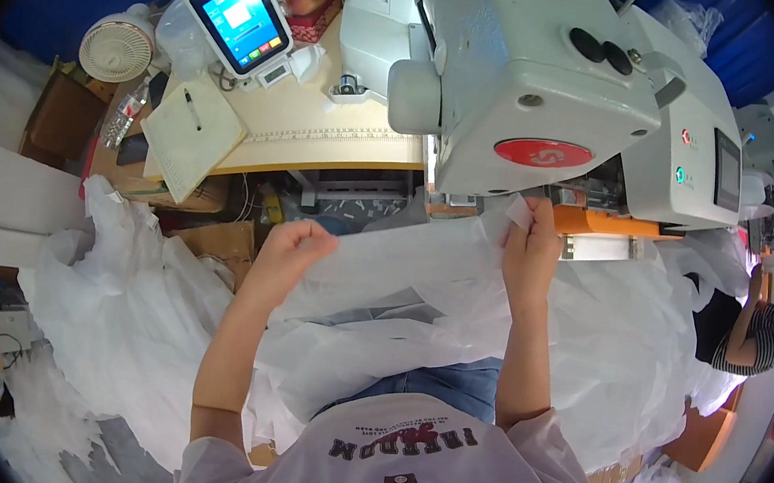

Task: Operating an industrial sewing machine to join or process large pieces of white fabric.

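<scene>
A sheet of thin white fabric is stretched between my two hands, its upper edge drawn nearly straight. My left hand is closed in a pinch on the fabric's left end, in front of the table's edge. At the other end my right hand grips the fabric just below the head of a large sewing machine. A small white piece, perhaps a label or a folded corner, sticks up at my right fingertips. Loose folds of the fabric hang over my lap.
Heaps of white fabric lie left and right of me. On the table are a lit control screen, a notebook with a pen and a small fan. Another person is at the far right, near another machine.
</scene>
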`<action>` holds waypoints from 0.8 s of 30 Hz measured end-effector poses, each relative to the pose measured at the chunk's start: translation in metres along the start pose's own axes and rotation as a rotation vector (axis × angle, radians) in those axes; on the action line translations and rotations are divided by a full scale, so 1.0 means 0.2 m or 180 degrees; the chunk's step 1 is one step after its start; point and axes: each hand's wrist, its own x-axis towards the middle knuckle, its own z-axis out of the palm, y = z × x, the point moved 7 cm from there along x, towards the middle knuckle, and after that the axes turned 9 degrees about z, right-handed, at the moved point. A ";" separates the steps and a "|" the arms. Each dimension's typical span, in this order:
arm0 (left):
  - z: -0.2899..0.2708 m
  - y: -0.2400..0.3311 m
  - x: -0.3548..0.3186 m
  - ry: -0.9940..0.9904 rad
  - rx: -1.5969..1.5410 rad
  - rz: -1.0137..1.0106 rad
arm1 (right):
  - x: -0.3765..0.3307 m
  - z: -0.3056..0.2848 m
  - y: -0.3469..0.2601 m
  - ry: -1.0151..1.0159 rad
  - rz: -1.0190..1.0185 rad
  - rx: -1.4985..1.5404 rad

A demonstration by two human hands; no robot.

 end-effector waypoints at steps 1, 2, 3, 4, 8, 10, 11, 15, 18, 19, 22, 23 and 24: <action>-0.01 -0.02 0.05 -0.0050 -0.0354 -0.0138 | 0.02 0.01 -0.01 -0.0014 -0.0052 -0.0022; -0.02 -0.05 0.12 -0.0102 -0.0700 -0.0277 | 0.04 0.03 -0.01 -0.0023 -0.0079 0.0013; -0.03 -0.07 0.16 -0.0158 -0.1045 -0.0411 | 0.05 0.05 -0.02 0.0002 -0.0051 0.0007; -0.06 -0.06 0.19 -0.0148 -0.1021 -0.0382 | 0.06 0.07 -0.02 0.0047 -0.0014 -0.0005; -0.12 -0.09 0.23 -0.0281 -0.1400 -0.0751 | 0.08 0.09 -0.01 0.0224 -0.0214 -0.0295; -0.22 -0.01 0.14 0.0112 0.1076 0.0621 | 0.06 0.08 -0.02 0.0341 -0.0305 -0.0454; -0.24 -0.02 0.07 0.0592 0.1763 0.1020 | 0.04 0.07 0.01 0.0244 -0.0014 -0.0238; -0.33 -0.27 -0.21 0.1506 0.2455 0.0827 | 0.06 0.06 0.06 0.0020 0.0090 0.0013; -0.59 -0.52 -0.43 0.1824 0.1464 0.0358 | 0.11 0.04 0.01 0.0190 -0.0764 -0.0412; -0.60 -0.58 -0.49 0.1691 0.0510 0.0020 | 0.13 0.00 0.05 0.0087 -0.0299 -0.0303; -0.55 -0.45 -0.82 0.1618 -0.2534 -0.0621 | 0.11 -0.02 0.13 -0.0142 0.0619 -0.0068; -0.56 -0.39 -0.86 0.1321 -0.1860 -0.0654 | 0.07 0.01 0.11 -0.0212 0.0409 -0.0242; -0.58 -0.33 -0.90 0.1034 -0.1176 -0.0689 | 0.02 0.04 0.09 -0.0295 0.0201 -0.0403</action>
